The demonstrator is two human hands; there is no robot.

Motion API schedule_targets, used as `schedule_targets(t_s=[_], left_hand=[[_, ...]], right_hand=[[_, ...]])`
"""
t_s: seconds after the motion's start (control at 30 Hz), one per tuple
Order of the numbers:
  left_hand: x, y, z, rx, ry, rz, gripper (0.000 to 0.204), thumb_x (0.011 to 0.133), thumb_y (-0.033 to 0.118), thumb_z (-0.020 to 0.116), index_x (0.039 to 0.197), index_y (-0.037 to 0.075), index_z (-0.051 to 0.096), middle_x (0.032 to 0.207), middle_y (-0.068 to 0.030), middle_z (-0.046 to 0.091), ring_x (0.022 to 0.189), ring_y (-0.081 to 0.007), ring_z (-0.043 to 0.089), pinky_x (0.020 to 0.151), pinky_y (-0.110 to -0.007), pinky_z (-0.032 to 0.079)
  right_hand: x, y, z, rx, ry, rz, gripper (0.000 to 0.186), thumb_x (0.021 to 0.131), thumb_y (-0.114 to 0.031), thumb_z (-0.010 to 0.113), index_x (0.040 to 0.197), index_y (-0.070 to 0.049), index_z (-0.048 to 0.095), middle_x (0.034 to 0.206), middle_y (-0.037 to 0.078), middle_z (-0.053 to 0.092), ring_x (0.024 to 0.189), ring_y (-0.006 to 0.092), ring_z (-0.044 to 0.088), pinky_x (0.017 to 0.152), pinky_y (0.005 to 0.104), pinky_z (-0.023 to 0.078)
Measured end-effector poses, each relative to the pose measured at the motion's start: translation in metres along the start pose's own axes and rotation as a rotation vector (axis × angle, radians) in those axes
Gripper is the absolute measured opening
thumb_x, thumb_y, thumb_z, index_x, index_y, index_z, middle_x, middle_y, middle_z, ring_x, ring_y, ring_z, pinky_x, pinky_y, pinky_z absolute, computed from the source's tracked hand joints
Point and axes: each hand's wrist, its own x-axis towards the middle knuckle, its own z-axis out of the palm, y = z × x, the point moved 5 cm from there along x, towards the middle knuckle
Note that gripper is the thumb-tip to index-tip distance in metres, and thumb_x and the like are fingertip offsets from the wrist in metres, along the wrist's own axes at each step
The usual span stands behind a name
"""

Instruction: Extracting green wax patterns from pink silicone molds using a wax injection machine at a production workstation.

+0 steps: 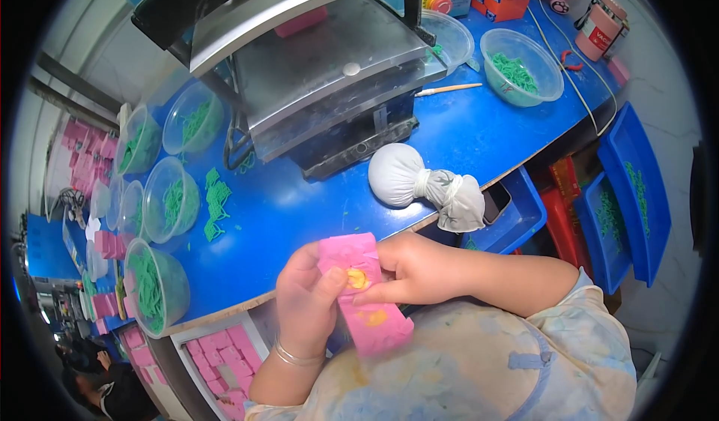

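Holding a pink soft-looking block (380, 337) between both hands, at the near edge of a blue worktable (262, 222).

The left hand (307, 290) grips the block's left side, thumb tip beside a yellow piece (357, 278) on its upper part; the right hand (416, 267) grips the right side, thumb laid across the face below that piece. A second yellow patch (373, 317) shows lower on the block. The block is tilted, in front of the person's patterned garment (479, 346). On the worktable, a tied white cloth bag (395, 175) lies just beyond the right hand; a metal press (329, 69) stands behind, and clear tubs (182, 286) of green strands (147, 286) stand at left.
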Motion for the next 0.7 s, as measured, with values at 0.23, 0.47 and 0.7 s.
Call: schedule_targets(t_s=[0.23,0.47,0.7], left_hand=[[-0.002,0.002,0.008,-0.004,-0.050,0.015,0.040,0.084,0.010,0.056,0.119,-0.005,0.045,0.117,-0.0124,0.052,0.105,-0.0195,0.051,0.092,-0.032,0.039],[0.005,0.008,0.003,0.032,0.073,0.170,0.045,0.086,0.006,0.046,0.128,-0.002,0.035,0.127,-0.0200,0.044,0.112,-0.0305,0.051,0.095,-0.041,0.041],[-0.012,0.008,0.012,0.184,-0.051,0.264,0.058,0.083,0.026,0.061,0.127,-0.002,0.036,0.127,-0.0209,0.044,0.112,-0.0287,0.049,0.095,-0.038,0.041]], right_hand=[[0.003,0.008,0.001,0.478,-0.053,0.262,0.030,0.079,-0.024,0.067,0.090,0.003,0.057,0.064,0.006,0.058,0.054,0.0103,0.054,0.050,0.0250,0.044],[-0.014,-0.026,-0.023,0.005,0.434,-0.310,0.032,0.080,-0.015,0.064,0.106,0.000,0.053,0.091,0.009,0.051,0.068,0.0120,0.051,0.062,0.0244,0.044],[-0.016,-0.037,-0.012,-0.055,0.481,-0.269,0.030,0.076,-0.012,0.068,0.097,-0.001,0.050,0.084,0.008,0.050,0.069,0.0133,0.051,0.062,0.0249,0.045]])
